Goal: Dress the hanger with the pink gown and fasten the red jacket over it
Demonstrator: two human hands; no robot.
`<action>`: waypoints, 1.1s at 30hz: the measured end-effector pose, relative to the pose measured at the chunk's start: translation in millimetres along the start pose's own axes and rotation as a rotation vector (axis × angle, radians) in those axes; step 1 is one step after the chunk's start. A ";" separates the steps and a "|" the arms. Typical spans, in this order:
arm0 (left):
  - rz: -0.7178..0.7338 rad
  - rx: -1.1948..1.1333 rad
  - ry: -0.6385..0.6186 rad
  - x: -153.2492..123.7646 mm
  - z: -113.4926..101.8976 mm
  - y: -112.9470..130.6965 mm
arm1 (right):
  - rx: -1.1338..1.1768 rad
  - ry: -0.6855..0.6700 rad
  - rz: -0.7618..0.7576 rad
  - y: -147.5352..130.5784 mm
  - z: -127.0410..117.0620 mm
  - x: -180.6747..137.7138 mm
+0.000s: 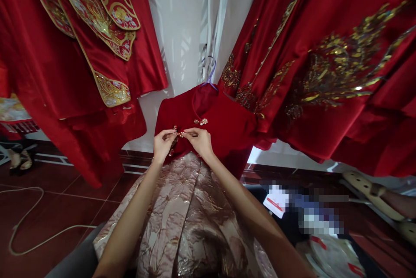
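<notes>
A red velvet jacket [227,143] with a stand collar hangs from a purple hanger [210,79] in front of me. Beaded frog fasteners [201,121] run down its front, one at the collar. My left hand [164,142] pinches the edge of one front panel, by a beaded fastener. From the right, my right hand [199,140] has thumb and forefinger closed on a small beaded frog fastener [180,134] with a thin loop. The two hands' fingertips almost meet there. Below the jacket, a pale pink-gold brocade skirt [169,208] spreads under my forearms.
Embroidered red gowns [113,44] hang at the left, and a sequined red gown [325,65] hangs at the right. A pale cord [42,208] curls over the tiled floor. High-heeled shoes [24,161] stand far left. Partly blurred packages [334,252] lie at the lower right.
</notes>
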State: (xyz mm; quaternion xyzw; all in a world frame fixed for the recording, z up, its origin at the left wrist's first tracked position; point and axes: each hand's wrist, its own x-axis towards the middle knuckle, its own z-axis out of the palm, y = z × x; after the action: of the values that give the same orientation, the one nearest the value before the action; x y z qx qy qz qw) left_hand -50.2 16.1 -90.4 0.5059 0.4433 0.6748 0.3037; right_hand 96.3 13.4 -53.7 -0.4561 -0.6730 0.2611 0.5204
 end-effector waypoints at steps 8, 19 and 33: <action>-0.088 -0.169 -0.024 2.5 -0.7 2.2 | 0.022 0.051 -0.059 2.7 11.7 0.8; 0.067 0.058 -0.055 5.7 -5.6 6.7 | -0.043 0.094 -0.107 9.4 23.5 3.7; 0.168 0.189 -0.157 -2.9 -23.7 -12.2 | -0.087 -0.065 -0.120 7.2 -5.6 -18.3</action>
State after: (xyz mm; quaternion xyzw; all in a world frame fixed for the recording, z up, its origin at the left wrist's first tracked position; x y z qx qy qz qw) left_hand -72.3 11.8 -104.9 0.6187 0.4360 0.6115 0.2307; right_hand 104.8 -0.3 -66.4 -0.4284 -0.7265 0.2147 0.4925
